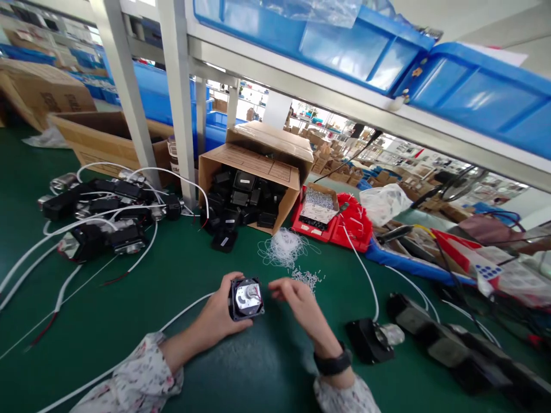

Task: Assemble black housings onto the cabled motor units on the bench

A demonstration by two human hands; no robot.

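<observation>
My left hand (218, 312) is wrapped around a small square black housing (247, 298). A silver metal motor sits in the housing's open side, with thin red wires on it. A white cable (185, 310) runs from behind my left hand toward the lower left. Just right of the housing, apart from it, is my right hand (297, 298). Its fingers are curled together, and whatever they may hold is too small or blurred to make out. Beyond my right hand lie small white tube pieces (307, 279) and a tangle of thin white strands (284, 246).
An open cardboard box (275, 166) holds black housings. Red bins (317, 221) stand beside it. Black units with white cables (103, 215) are piled at left. Another black unit (365, 341) lies at right, near a blurred row of dark units (447, 344). Blue crates (344, 51) sit on the shelf above.
</observation>
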